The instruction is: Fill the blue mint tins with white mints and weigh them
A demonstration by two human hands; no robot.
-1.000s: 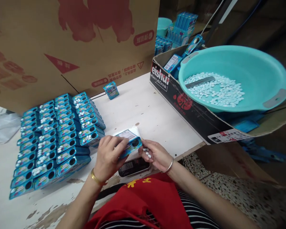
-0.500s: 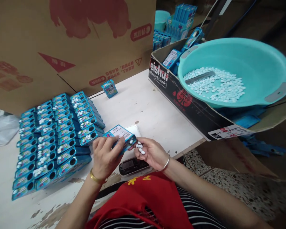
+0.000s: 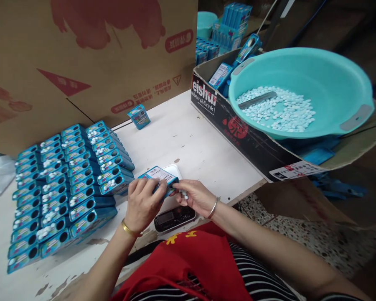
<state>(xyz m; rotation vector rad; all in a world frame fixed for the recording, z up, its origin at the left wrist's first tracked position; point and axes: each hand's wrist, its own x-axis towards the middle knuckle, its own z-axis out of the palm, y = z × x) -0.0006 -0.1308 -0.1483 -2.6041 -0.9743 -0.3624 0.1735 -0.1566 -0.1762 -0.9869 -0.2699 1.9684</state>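
Gripping a blue box (image 3: 156,172) over the scale (image 3: 165,218) was the left hand (image 3: 142,205); the right hand (image 3: 196,197) clasped white pellets (image 3: 184,195) by its end. White tabletop (image 3: 213,159) stretched beyond, hemmed by upright cardboard (image 3: 113,75) behind, packed rows (image 3: 56,184) leftward, a black carton (image 3: 232,125) and turquoise basin (image 3: 338,92) rightward.

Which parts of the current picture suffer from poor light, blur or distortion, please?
In the head view, the tabletop is bright while the upper right corner sinks into darkness; in the same head view, fine print on the packet in the left hand is too small and soft to read, and the basin looks stretched sideways, probably by the lens.
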